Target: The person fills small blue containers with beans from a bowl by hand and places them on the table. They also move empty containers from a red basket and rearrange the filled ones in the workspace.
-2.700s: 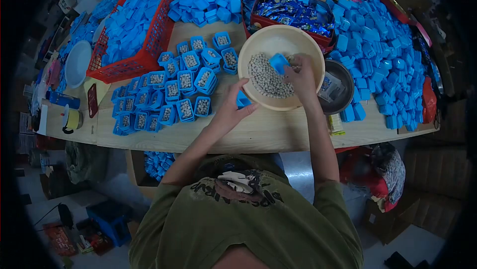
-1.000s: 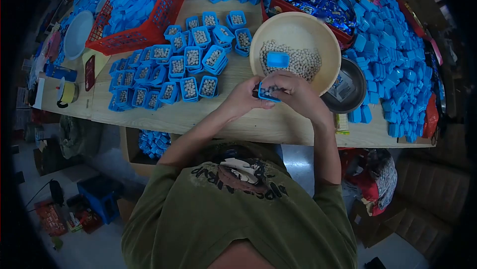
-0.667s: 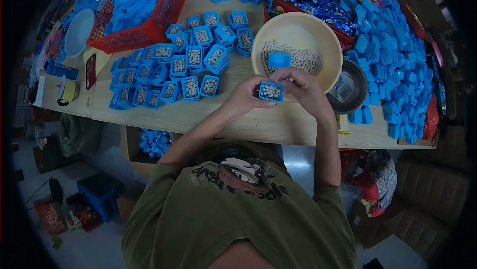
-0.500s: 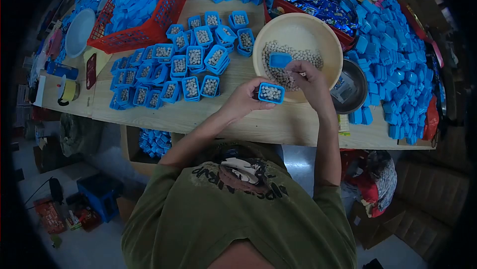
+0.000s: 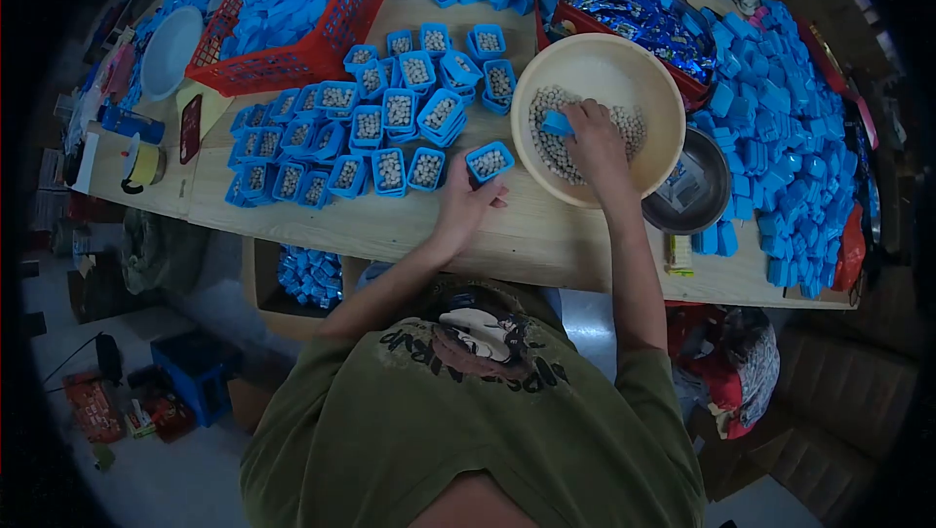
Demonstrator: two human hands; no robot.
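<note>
My left hand [image 5: 458, 211] is closed around the near left side of a small blue tub [image 5: 489, 162] full of pale round beads. That tub is low over the tabletop, beside the rows of filled blue tubs [image 5: 390, 169]. Inside the cream basin [image 5: 665, 89], my right hand [image 5: 593, 143] grips another blue tub [image 5: 557, 123] from its right side. This tub is tilted among the loose pale beads [image 5: 626, 128]; what is in it is hidden. My right fingertips are partly hidden behind the hand.
A red basket [image 5: 312, 65] heaped with blue tubs stands at the back left. Behind the basin is a red container of dark blue packets [image 5: 639, 6]. A grey metal bowl [image 5: 717, 198] adjoins the basin's right side. Blue tubs [image 5: 770, 138] are piled along the right.
My left hand has moved left with the filled tub, toward the rows. My right hand has reached deeper into the basin and taken hold of the tub there. The view has shifted slightly.
</note>
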